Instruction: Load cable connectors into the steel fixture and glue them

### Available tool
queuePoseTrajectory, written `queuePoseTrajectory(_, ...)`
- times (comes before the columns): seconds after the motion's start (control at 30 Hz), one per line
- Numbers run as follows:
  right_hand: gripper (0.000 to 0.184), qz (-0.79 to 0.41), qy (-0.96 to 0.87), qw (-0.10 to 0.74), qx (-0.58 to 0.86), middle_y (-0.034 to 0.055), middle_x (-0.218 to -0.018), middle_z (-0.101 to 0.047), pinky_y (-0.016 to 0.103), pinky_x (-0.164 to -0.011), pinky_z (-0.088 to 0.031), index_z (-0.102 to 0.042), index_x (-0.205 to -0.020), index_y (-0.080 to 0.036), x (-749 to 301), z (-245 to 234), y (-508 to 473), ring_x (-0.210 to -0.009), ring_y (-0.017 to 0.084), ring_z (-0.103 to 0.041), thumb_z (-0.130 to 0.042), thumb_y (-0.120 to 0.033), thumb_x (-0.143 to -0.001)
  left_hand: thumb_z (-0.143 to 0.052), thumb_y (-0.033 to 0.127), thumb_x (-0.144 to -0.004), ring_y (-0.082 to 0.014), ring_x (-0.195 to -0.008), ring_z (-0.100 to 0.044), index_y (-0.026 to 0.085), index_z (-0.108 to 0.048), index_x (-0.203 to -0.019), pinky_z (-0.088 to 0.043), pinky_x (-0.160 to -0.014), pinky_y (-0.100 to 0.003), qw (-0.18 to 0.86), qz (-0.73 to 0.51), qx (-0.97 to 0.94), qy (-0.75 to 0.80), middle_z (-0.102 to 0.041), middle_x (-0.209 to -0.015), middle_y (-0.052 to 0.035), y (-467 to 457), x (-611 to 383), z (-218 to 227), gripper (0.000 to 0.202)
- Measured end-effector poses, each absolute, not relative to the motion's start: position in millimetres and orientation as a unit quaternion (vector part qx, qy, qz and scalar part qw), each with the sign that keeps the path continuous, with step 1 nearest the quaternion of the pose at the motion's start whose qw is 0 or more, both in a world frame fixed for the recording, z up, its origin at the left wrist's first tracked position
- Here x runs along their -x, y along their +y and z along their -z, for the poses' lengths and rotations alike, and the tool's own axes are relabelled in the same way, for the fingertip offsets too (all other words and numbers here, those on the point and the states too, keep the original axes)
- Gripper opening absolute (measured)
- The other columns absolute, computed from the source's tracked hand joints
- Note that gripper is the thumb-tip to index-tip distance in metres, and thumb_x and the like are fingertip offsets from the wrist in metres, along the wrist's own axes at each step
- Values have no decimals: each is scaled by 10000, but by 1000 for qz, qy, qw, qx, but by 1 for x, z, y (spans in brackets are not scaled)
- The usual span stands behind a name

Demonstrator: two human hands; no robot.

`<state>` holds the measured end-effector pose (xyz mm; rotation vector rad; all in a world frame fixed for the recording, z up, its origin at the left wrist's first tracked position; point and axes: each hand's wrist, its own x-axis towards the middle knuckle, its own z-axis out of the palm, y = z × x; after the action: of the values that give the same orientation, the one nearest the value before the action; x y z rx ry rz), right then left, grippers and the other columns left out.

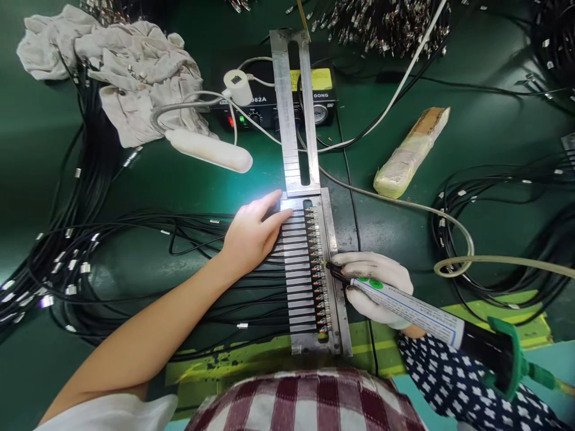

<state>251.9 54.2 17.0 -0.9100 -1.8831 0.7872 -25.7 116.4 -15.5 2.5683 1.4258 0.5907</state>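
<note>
My right hand (380, 284), in a white glove, is wrapped round a black dispensing syringe (417, 317) with a white label and a green end cap. Its dark tip meets the row of small cable connectors (320, 269) on a slotted metal fixture (296, 344). Bare, my left hand (251, 236) rests at the fixture's upper left edge, index finger and thumb stretched out and apart over the top slots; its other fingers are partly hidden. Thin black cables (265, 293) lie side by side in the slots and run off to the left.
The fixture's hinged metal frame (281, 90) stands folded back towards a black dispenser controller (251, 111). A lit white lamp (209, 151) hangs beside it. Cloth gloves (148, 78), a plastic-wrapped block (411, 152), a pale hose (386, 196) and coiled cables (449, 221) surround the work.
</note>
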Motion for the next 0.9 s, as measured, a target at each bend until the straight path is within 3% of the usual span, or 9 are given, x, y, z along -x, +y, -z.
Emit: queuePoseTrajectory(0.9, 187, -322, -754, 443, 362, 111, -991, -777, 319, -764, -638, -685, -971, -189, -252, -15, 54, -888, 225, -759, -711, -198, -787, -406, 253, -1002, -268, -1190, -589, 235, -672, -1205, -494, -926, -442, 88, -195, -849, 483, -521, -1453, -127, 116, 25, 15, 335)
